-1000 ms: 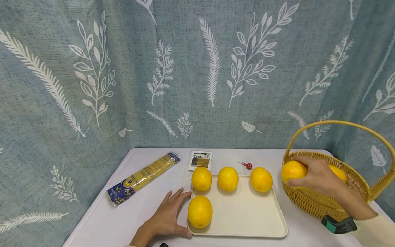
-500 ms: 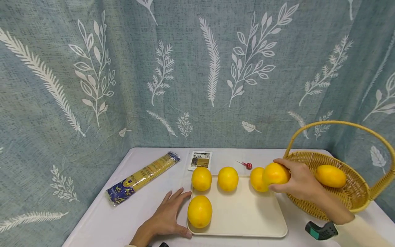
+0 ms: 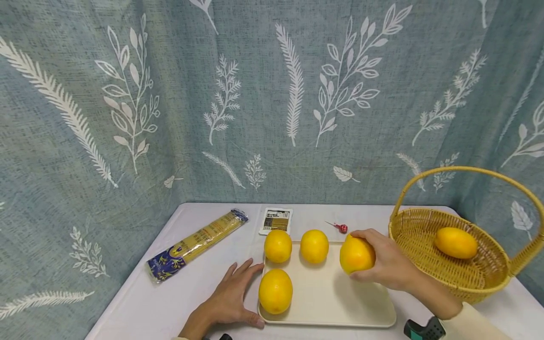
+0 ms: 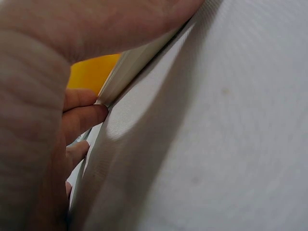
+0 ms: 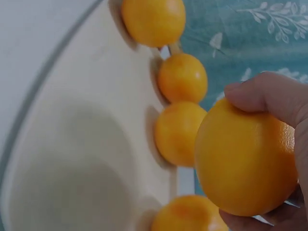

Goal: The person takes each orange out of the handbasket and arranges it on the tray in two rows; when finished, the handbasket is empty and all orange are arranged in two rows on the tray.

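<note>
My right hand [image 3: 384, 262] grips an orange [image 3: 357, 255] above the right back part of the cream tray [image 3: 327, 302]. In the right wrist view the held orange [image 5: 248, 159] sits between thumb and fingers, apart from the tray surface. Lying on the tray are an orange [image 3: 275, 291] at the front left, another [image 3: 278, 246] at the back left and one [image 3: 314, 246] at the middle back. A further orange [image 5: 190, 214] on the tray is covered in the head view by the held one. My left hand [image 3: 227, 300], fingers spread, touches the tray's left edge.
A wicker basket [image 3: 450, 283] with a tall handle stands at the right, holding one oval orange fruit [image 3: 456, 242]. Behind the tray lie a lollipop [image 3: 341, 228] and a flat food packet [image 3: 276, 220]. A spaghetti pack [image 3: 197, 245] lies at the left.
My right hand has carried the orange left out of the basket to over the tray. The fruit left in the basket is now uncovered. My left hand has not moved.
</note>
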A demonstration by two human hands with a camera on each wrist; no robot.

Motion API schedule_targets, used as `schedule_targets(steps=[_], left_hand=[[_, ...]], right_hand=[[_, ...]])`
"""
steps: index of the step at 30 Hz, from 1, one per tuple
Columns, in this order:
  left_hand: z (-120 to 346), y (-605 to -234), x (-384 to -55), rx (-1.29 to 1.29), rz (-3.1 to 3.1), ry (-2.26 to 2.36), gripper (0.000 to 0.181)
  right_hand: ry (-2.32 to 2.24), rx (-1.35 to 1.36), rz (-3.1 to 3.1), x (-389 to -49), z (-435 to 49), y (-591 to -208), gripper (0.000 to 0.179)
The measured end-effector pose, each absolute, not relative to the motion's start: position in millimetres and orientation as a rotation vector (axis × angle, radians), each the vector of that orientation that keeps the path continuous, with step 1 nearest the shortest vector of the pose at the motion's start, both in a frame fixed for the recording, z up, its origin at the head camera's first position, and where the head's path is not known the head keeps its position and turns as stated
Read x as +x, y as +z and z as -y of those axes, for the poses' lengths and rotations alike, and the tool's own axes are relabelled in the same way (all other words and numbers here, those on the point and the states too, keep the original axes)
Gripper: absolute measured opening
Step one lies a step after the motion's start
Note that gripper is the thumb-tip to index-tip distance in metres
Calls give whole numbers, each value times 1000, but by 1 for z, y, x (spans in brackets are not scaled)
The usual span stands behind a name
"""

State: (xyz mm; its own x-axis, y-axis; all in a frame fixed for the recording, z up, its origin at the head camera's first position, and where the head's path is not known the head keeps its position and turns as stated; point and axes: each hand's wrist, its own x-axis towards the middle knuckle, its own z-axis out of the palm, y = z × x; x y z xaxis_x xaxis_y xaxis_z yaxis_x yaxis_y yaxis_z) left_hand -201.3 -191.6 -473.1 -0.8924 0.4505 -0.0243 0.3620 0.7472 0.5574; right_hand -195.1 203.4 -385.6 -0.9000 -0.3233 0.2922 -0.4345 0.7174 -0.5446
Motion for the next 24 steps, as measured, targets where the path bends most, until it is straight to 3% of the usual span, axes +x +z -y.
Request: schedule_targets(steps=[24], left_hand=[[190, -471, -200, 670, -2791, 852, 125]], right_hand=[[927, 892, 2804, -187, -165, -420, 78]])
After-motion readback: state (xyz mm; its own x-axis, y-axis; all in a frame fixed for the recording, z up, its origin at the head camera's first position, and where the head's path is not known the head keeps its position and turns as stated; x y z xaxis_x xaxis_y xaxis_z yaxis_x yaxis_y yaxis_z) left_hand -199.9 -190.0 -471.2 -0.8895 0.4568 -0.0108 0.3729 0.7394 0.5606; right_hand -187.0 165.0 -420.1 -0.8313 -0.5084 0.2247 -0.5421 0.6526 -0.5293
